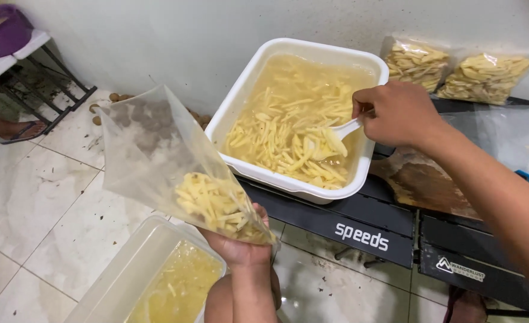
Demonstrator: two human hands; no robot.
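Note:
My left hand (238,244) grips the bottom of a clear plastic bag (156,143) that is partly filled with pale yellow potato strips (213,203); the bag's open mouth tilts up and to the left. My right hand (396,113) holds a white plastic spoon (343,128), its bowl dipped among potato strips soaking in cloudy water inside a white square tub (240,96). The tub rests on a low black folding table (360,221).
Two filled clear bags of potato strips (414,60) (485,75) lean against the wall behind the tub. A translucent container (127,275) with yellowish liquid and a few strips stands on the tiled floor below the bag. A folding rack (43,78) and someone's sandalled foot (19,127) are at far left.

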